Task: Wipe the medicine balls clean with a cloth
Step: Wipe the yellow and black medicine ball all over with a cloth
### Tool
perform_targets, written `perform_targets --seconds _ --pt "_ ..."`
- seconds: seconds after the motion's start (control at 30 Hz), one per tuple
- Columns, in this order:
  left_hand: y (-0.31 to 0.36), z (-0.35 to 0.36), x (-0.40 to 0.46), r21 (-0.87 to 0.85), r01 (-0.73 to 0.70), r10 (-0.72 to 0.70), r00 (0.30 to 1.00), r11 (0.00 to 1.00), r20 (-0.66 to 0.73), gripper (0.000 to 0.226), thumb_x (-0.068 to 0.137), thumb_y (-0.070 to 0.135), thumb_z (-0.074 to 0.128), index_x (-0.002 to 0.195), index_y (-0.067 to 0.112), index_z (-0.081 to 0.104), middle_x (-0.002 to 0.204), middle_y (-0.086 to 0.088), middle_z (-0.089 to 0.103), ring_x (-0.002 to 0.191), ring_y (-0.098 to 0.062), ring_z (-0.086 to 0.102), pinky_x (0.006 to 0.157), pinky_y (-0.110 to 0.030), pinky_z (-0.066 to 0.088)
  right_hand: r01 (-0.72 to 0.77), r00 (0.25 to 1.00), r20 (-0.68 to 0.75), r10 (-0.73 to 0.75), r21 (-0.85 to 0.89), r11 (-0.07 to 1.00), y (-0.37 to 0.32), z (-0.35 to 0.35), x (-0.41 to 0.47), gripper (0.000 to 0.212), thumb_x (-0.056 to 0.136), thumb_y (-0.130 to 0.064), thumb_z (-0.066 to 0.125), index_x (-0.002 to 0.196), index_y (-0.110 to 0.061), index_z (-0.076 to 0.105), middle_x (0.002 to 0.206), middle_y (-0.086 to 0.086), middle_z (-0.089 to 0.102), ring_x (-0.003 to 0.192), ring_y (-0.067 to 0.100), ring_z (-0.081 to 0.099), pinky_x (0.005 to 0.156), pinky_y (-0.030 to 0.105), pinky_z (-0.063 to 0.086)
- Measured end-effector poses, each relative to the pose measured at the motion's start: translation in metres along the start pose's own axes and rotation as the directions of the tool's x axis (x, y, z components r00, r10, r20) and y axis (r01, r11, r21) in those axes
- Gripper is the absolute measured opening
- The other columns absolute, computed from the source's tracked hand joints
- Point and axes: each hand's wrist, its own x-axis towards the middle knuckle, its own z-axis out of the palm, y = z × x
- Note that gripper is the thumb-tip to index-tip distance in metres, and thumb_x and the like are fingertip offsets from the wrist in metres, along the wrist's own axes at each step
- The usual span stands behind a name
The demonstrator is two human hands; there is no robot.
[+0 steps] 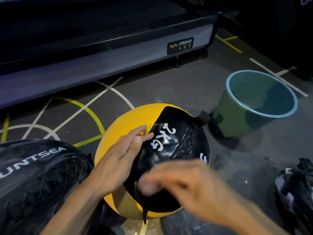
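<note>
Left hand (pixel 121 156): fingers straight, flat on yellow-black medicine ball (pixel 135 116), pointing to 1 o'clock. Right hand (pixel 184 185): motion-blurred over ball's 5 o'clock side; grip and any cloth unreadable. Ball on floor (pixel 186 85), centre frame. Bucket (pixel 237 122) at 2 o'clock.

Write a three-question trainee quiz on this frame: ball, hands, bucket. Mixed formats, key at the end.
1. True or false: the left hand rests with straight fingers on the yellow and black medicine ball.
2. Multiple choice: where does the green bucket stand relative to that ball? A) to its right on the floor B) on top of it C) on the treadmill
3. Fill in: the right hand is too ____ to show its grip.

Key: 1 true; 2 A; 3 blurred
</note>
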Motion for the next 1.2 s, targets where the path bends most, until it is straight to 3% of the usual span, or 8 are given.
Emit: perform_targets --seconds 0.1,0.2,0.47,0.63,0.8,0.9,1.1,1.2 --pt "0.001 -0.001 0.003 -0.035 0.016 -0.017 1.0 0.999 -0.009 0.043 0.109 0.049 0.027 0.148 0.047 0.044 0.137 0.045 0.049 0.146 0.01 0.026 0.126 -0.043 0.016 -0.173 0.887 -0.437 0.15 -0.012 0.985 0.021 -0.048 0.008 0.041 0.096 0.012 0.056 0.115 -0.018 0.076 0.093 -0.011 0.078 0.082 0.009 0.074 0.074 0.027 0.06" --pt "0.002 0.0 0.007 -0.002 0.003 -0.003 1.0 1.0 -0.011 0.044 0.108 0.054 0.025 0.148 0.049 0.043 0.139 0.046 0.047 0.146 0.009 0.026 0.123 -0.035 0.019 -0.312 0.761 -0.625 0.177 -0.113 0.943 0.044 -0.048 0.024 0.031 0.099 0.002 0.061 0.118 -0.017 0.076 0.108 -0.017 0.076 0.1 -0.004 0.07 0.096 0.031 0.057" --pt "-0.002 0.003 0.02 0.298 -0.088 0.105 0.994 0.95 -0.039 0.07 0.092 0.064 0.048 0.157 0.046 0.029 0.141 0.046 0.043 0.138 0.015 0.028 0.105 -0.005 0.024 0.108 0.971 -0.149 -0.188 -0.427 0.898 0.025 0.031 -0.031 0.041 0.096 0.002 0.066 0.135 -0.012 0.066 0.149 0.002 0.055 0.144 0.017 0.045 0.114 0.043 0.044" --pt "-0.004 0.004 0.017 0.375 -0.124 0.147 0.989 0.919 -0.034 0.073 0.09 0.077 0.049 0.155 0.049 0.031 0.144 0.045 0.04 0.137 0.014 0.029 0.107 -0.018 0.032 0.035 0.946 -0.276 -0.171 -0.435 0.9 0.047 -0.003 -0.026 0.042 0.096 0.006 0.064 0.137 -0.006 0.062 0.147 0.007 0.057 0.139 0.018 0.051 0.112 0.042 0.046" --pt "-0.004 0.003 0.008 0.331 -0.08 0.097 0.995 0.94 -0.035 0.073 0.084 0.071 0.055 0.151 0.059 0.029 0.144 0.041 0.037 0.137 0.017 0.024 0.11 -0.026 0.033 -0.498 0.721 -0.635 0.278 -0.195 0.845 0.116 -0.06 -0.009 0.039 0.094 0.001 0.065 0.125 -0.021 0.074 0.124 -0.004 0.072 0.114 -0.008 0.06 0.1 0.009 0.045" --pt "-0.006 0.002 0.008 0.324 -0.063 0.079 0.996 0.944 -0.037 0.072 0.084 0.07 0.054 0.15 0.061 0.028 0.146 0.033 0.039 0.134 0.016 0.026 0.11 -0.026 0.032 -0.613 0.579 -0.617 0.533 0.101 0.783 0.13 -0.063 -0.005 0.034 0.097 -0.009 0.065 0.119 -0.034 0.074 0.115 -0.013 0.074 0.111 -0.006 0.065 0.103 0.016 0.047" --pt "-0.012 -0.002 0.011 0.327 -0.073 0.093 0.995 0.942 -0.043 0.071 0.085 0.067 0.056 0.15 0.06 0.03 0.145 0.04 0.039 0.136 0.017 0.025 0.108 -0.027 0.033 -0.156 0.855 -0.517 0.037 -0.188 0.97 0.05 -0.01 -0.024 0.038 0.095 0.007 0.063 0.13 -0.008 0.068 0.137 0.002 0.065 0.133 0.012 0.057 0.114 0.035 0.044" --pt "-0.013 -0.001 0.011 0.308 -0.063 0.08 0.996 0.949 -0.043 0.07 0.084 0.067 0.057 0.149 0.063 0.03 0.147 0.032 0.041 0.137 0.016 0.026 0.11 -0.029 0.033 -0.12 0.882 -0.471 -0.017 -0.261 0.958 0.07 -0.02 -0.035 0.042 0.094 0.01 0.063 0.134 -0.005 0.064 0.14 0.005 0.063 0.135 0.015 0.055 0.114 0.037 0.044"
